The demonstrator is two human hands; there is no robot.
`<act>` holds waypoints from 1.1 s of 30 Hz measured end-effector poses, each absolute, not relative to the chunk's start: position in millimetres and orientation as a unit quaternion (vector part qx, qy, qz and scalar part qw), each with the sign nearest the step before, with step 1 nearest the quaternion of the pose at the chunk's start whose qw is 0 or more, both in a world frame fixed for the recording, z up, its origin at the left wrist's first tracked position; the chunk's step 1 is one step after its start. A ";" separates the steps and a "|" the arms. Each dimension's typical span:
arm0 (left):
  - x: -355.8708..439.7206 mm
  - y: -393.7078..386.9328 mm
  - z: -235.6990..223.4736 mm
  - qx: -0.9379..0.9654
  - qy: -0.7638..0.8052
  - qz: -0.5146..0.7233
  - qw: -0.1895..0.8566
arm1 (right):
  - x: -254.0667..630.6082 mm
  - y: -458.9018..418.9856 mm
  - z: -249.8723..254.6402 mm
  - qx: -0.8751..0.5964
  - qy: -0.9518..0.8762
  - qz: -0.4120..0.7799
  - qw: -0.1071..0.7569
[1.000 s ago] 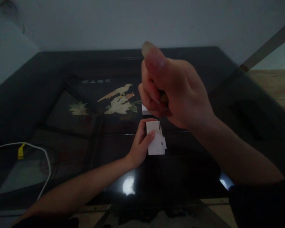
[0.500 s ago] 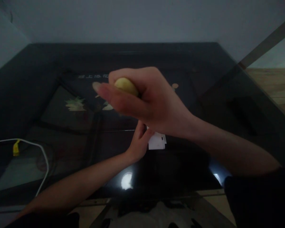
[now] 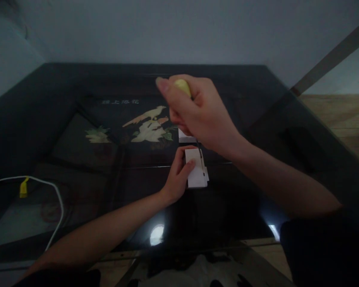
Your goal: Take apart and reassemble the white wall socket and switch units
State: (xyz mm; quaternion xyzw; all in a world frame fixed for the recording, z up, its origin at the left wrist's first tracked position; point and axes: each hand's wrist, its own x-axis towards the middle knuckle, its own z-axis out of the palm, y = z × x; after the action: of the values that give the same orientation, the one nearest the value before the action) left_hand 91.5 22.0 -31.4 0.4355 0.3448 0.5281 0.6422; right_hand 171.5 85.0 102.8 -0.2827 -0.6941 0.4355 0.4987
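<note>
Hands (image 3: 177, 177) — white box (image 3: 198, 173) in left

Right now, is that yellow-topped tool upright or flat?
Roughly upright: its yellow end tops the right hand, thin shaft pointing down at the held white box.

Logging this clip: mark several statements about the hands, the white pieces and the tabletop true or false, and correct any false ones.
1. The left hand has its thumb on the white box. True.
2. The right hand is open and empty. False: it is closed around a yellow-topped tool.
3. A second white object lies nearer the person than the white box. False: it lies beyond it, partly hidden by the right hand.
4. The tabletop carries a bird picture. True.
5. The white cable runs along the right side of the tabletop. False: it lies on the left, with a yellow tag on it.
</note>
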 end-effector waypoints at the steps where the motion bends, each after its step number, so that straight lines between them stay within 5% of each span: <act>1: 91.0 21.5 -30.5 0.438 0.343 0.526 0.643 | 175.4 84.3 103.4 -0.273 -0.675 0.466 0.503; 6: 91.5 21.2 -31.3 0.436 0.351 0.529 0.638 | 176.4 81.9 110.9 -0.198 -0.722 0.546 0.378; 20: 93.5 19.2 -40.2 0.422 0.381 0.524 0.635 | 126.9 95.9 91.1 -0.261 -0.852 0.425 0.158; 33: 93.2 19.5 -35.0 0.479 0.341 0.521 0.619 | 160.5 85.8 106.7 -0.236 -0.765 0.503 0.325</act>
State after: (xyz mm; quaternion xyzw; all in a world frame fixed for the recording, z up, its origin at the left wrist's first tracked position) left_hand 93.2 19.5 -35.0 0.4788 0.3411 0.5210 0.6188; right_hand 160.5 85.8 106.7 -0.2358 -0.7652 0.5033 0.3249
